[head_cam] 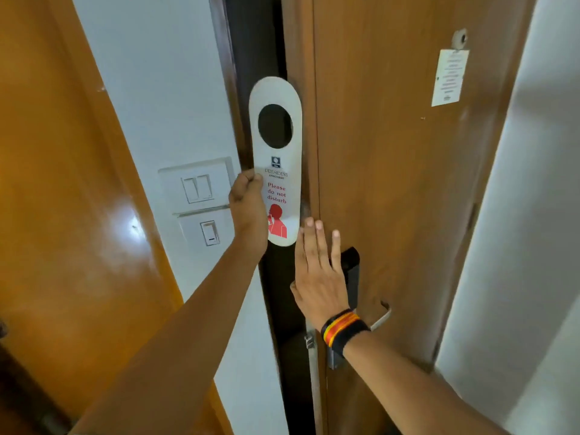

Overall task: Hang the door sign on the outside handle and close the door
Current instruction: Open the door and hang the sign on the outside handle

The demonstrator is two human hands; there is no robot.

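Half the lever handle (381, 318) hides behind right hand (317, 271).

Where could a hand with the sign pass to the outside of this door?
Only through the dark gap between door frame and door edge. The door sign, left hand and right hand crowd it at mid-height; above the sign it is free.

The white oval card door sign (275, 158) carried red lettering and a red figure just beside the left hand (248, 202) gripping it. The brown wooden door (392, 183) showed faint grain. On the right hand's (317, 274) wrist sat a black band striped orange, yellow and red (343, 328).
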